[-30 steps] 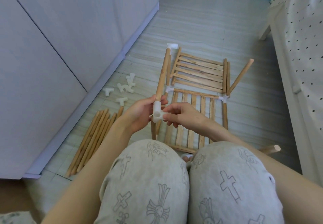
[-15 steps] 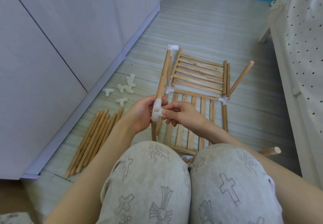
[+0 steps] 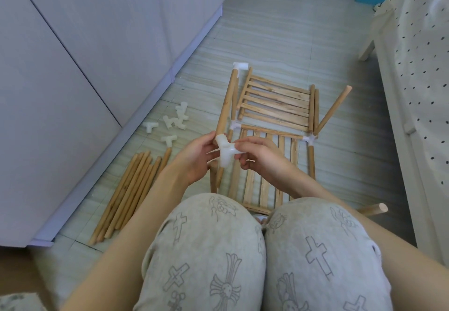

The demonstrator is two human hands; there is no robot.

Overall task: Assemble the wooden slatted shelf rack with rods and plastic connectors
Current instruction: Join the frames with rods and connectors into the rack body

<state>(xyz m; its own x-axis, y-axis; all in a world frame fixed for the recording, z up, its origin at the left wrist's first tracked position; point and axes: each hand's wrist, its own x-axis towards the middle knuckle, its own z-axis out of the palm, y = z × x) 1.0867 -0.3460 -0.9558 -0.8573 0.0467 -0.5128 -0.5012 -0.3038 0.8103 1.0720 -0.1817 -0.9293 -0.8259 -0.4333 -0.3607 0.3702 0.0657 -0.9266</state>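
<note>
A wooden rod (image 3: 227, 103) slants up from between my hands to a white corner connector (image 3: 240, 66) at its far end. My left hand (image 3: 194, 158) grips the rod's near end. My right hand (image 3: 260, 156) pinches a white plastic connector (image 3: 225, 151) that sits on that near end. Below lie two slatted shelf panels: the far one (image 3: 277, 104) flat on the floor, the near one (image 3: 267, 179) joined to rods by white connectors (image 3: 309, 138). An angled rod (image 3: 332, 110) rises from the right connector.
Several loose rods (image 3: 128, 189) lie in a bundle on the floor at left, with several loose white connectors (image 3: 170, 126) beyond them. A white cabinet (image 3: 85, 55) runs along the left. A dotted cloth (image 3: 425, 80) hangs at right. My knees (image 3: 255, 257) fill the foreground.
The white connector has turned on the rod's end between my fingers; its side socket now points toward my right hand. Both hands have stayed in place.
</note>
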